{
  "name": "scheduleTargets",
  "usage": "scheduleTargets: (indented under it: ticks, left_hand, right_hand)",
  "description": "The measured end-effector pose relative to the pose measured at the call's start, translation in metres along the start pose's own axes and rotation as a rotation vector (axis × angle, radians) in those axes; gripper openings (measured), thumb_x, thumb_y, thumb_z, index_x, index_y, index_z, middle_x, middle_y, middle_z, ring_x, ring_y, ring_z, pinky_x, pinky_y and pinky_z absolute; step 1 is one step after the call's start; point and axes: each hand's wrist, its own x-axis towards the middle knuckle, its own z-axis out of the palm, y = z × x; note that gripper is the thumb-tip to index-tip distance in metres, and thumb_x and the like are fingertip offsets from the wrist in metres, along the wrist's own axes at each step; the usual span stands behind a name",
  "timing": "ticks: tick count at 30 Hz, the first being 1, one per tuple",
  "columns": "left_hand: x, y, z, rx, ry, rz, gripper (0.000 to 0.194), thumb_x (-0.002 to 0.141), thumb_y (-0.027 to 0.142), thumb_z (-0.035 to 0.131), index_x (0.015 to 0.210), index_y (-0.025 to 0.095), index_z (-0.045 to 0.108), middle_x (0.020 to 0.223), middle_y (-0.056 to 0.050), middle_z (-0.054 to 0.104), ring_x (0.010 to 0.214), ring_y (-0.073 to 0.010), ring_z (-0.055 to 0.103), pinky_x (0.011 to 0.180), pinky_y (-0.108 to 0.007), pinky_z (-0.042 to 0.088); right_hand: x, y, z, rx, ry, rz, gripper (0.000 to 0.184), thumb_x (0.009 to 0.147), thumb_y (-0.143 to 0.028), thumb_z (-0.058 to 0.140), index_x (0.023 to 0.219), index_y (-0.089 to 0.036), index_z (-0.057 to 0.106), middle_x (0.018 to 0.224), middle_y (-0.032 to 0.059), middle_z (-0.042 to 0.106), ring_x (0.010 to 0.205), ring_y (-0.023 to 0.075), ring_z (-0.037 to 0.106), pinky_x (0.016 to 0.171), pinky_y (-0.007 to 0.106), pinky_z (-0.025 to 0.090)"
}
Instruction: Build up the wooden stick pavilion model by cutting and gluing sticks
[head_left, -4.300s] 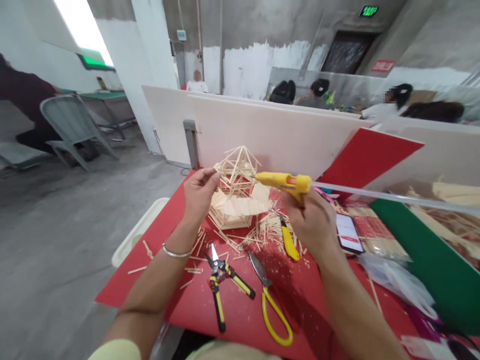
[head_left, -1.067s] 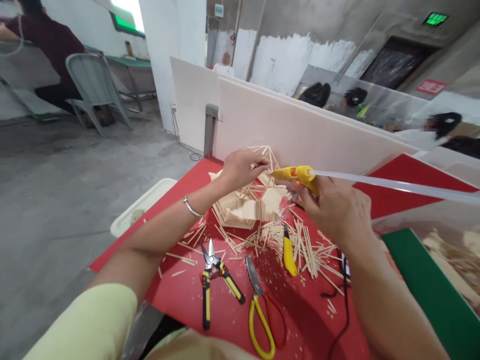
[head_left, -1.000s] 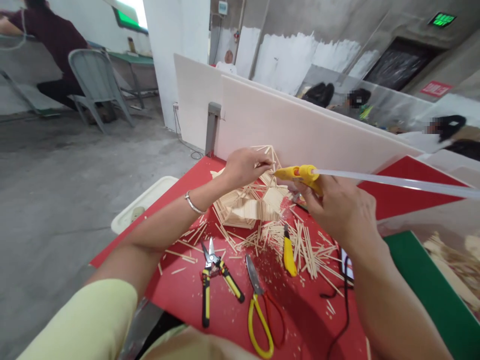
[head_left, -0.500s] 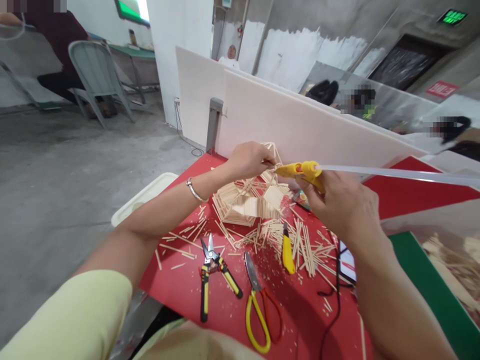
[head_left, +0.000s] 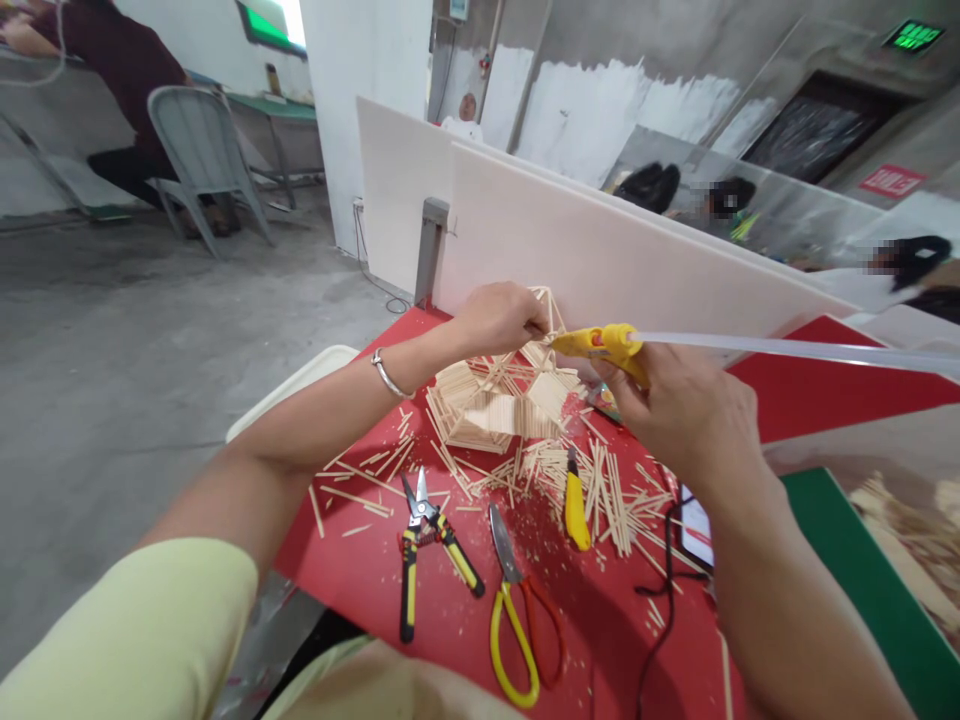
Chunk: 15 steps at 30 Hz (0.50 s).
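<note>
My right hand (head_left: 686, 405) is closed round a yellow hot glue gun (head_left: 600, 343), with a long clear glue stick (head_left: 780, 347) coming out of its back end. The gun's nozzle points left, close to the fingertips of my left hand (head_left: 504, 318). Those fingers are pinched together at the upper part of a model built of thin wooden sticks (head_left: 495, 412); what they hold, if anything, is too small or hidden to make out. The model stands at the far side of the red table (head_left: 352, 590), with flat stick panels and an open frame at its top.
Loose wooden sticks (head_left: 611, 500) lie strewn before the model. Nearer are black-yellow pruning shears (head_left: 424, 545), scissors with yellow and red handles (head_left: 517, 600) and a yellow utility knife (head_left: 576, 510). A white partition (head_left: 600, 250) stands behind. A black cord (head_left: 667, 610) runs at right.
Both hands and the glue gun stay almost in place at the model. The whole view has shifted slightly; the tools on the table have not moved.
</note>
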Motion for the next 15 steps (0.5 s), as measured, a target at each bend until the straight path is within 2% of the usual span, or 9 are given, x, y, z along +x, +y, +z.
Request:
scheduleTargets:
  ticks: [4, 9, 15]
  left_hand:
    - [0.002, 0.002, -0.003, 0.171, -0.136, 0.133, 0.020, 0.074, 0.021, 0.062, 0.080, 0.026, 0.081, 0.075, -0.001, 0.076, 0.068, -0.0162, 0.065, 0.062, -0.031, 0.035]
    - [0.005, 0.006, -0.008, 0.227, -0.190, 0.137, 0.025, 0.076, 0.023, 0.061, 0.088, 0.026, 0.082, 0.085, -0.002, 0.078, 0.074, -0.0151, 0.066, 0.063, -0.029, 0.034]
    - [0.008, 0.009, -0.011, 0.194, -0.245, 0.096, 0.024, 0.075, 0.024, 0.061, 0.086, 0.025, 0.082, 0.083, -0.002, 0.078, 0.073, -0.0142, 0.066, 0.064, -0.029, 0.036]
  right_hand:
    - [0.000, -0.001, -0.001, 0.002, -0.021, 0.011, 0.044, 0.097, -0.056, 0.043, 0.104, -0.018, 0.064, 0.087, 0.0108, 0.066, 0.065, 0.0173, 0.051, 0.056, 0.030, 0.015]
    - [0.000, 0.000, -0.002, 0.002, -0.048, 0.015, 0.047, 0.097, -0.057, 0.040, 0.105, -0.018, 0.065, 0.088, 0.0107, 0.067, 0.065, 0.0171, 0.051, 0.056, 0.029, 0.016]
    - [-0.003, 0.002, 0.001, 0.018, -0.024, 0.009, 0.047, 0.097, -0.057, 0.041, 0.107, -0.019, 0.065, 0.085, 0.0103, 0.067, 0.062, 0.0164, 0.050, 0.058, 0.030, 0.016]
